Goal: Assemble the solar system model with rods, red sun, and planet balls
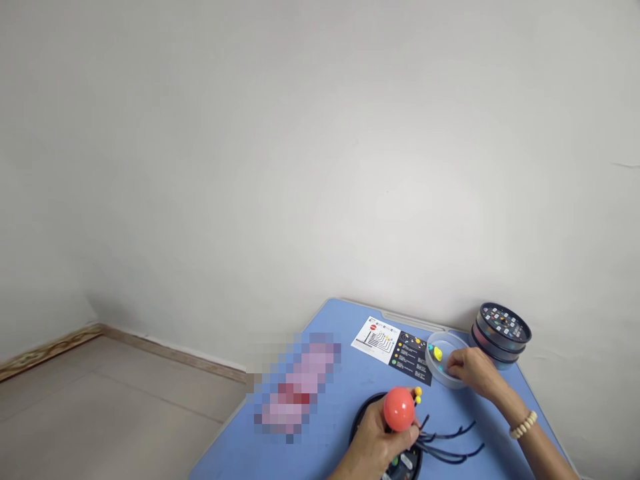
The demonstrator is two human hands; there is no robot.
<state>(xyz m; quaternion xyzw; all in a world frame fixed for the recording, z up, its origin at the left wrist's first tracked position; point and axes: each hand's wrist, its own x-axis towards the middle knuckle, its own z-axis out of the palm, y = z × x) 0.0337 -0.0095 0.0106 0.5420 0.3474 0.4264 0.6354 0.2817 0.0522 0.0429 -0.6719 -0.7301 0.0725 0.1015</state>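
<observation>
A planet model with a glossy red ball (399, 409) on top stands on a round black base (407, 463) at the front of the table. My left hand (376, 437) is closed around it just below the ball. Thin curved black arms (447, 455) fan out to the right, and two small yellow balls (418, 395) sit beside the red one. My right hand (470, 368) reaches into a shallow clear round dish (444, 339), its fingers pinched together. What they hold, if anything, is hidden. A yellow piece (438, 354) and small turquoise bits lie in that dish.
A printed instruction sheet (373, 340) lies flat left of the dish. Behind my right hand stands a stack of round dark-rimmed tins (501, 333). A blurred-out pink item (305, 387) is on the blue table's (330, 320) left side. A white wall rises behind.
</observation>
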